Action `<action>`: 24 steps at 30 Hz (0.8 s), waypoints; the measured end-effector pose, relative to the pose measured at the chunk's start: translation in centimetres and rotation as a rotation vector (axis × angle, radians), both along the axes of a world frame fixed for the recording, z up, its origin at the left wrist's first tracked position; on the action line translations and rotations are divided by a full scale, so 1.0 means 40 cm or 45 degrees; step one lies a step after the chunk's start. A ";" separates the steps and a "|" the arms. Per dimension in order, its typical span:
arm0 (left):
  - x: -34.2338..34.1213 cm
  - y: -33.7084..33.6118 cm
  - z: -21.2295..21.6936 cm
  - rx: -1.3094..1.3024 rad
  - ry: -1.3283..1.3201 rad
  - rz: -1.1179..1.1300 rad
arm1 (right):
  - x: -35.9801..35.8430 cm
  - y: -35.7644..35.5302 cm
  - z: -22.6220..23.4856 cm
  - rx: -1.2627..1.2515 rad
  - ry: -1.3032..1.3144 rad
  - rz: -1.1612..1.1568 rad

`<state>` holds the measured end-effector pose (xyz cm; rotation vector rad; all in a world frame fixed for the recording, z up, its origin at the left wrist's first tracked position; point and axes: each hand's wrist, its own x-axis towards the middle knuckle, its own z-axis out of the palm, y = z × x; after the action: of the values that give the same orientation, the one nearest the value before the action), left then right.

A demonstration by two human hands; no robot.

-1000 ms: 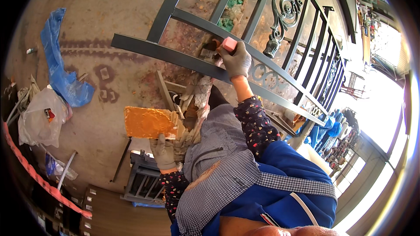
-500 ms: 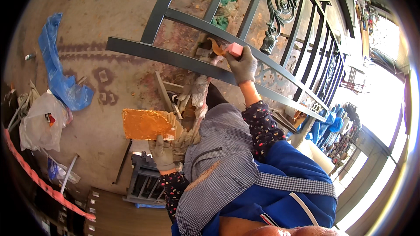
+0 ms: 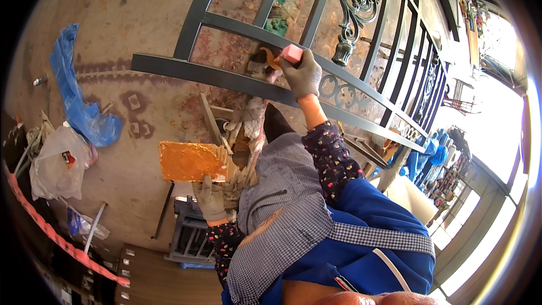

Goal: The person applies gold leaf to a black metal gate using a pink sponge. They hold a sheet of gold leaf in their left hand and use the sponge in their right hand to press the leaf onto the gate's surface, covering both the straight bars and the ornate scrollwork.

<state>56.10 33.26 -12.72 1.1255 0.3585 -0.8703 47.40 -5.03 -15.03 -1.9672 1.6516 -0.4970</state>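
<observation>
While left hand (image 3: 210, 199) holds orange board (image 3: 191, 161), right hand (image 3: 304, 74) presses scraper (image 3: 275, 59) against gate rail (image 3: 226, 80).

The right hand (image 3: 305, 73) closes around a pink block (image 3: 292, 52), so only the block's top end shows above the glove. An orange-tipped tool (image 3: 272, 59) beside it is half covered by the fingers; its kind cannot be told. The left hand (image 3: 210, 200) covers the lower corner of the orange-smeared board (image 3: 191, 161). The metal railing (image 3: 361, 87) runs out past the top edge. The bag's contents (image 3: 68, 159) are too small to make out. The right side is washed out by glare.
</observation>
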 end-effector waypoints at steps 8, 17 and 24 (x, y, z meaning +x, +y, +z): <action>-0.007 -0.005 0.006 -0.035 0.027 0.030 | -0.026 0.005 -0.010 0.004 0.044 -0.075; -0.011 0.031 -0.021 -0.079 0.060 0.047 | -0.015 0.010 -0.027 -0.034 0.046 -0.122; -0.015 0.006 0.003 -0.031 -0.016 0.009 | 0.000 0.015 -0.035 -0.021 -0.035 -0.146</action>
<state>55.51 33.51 -12.62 1.1064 0.3406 -0.8586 47.41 -4.43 -16.41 -1.8767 1.7555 -0.5795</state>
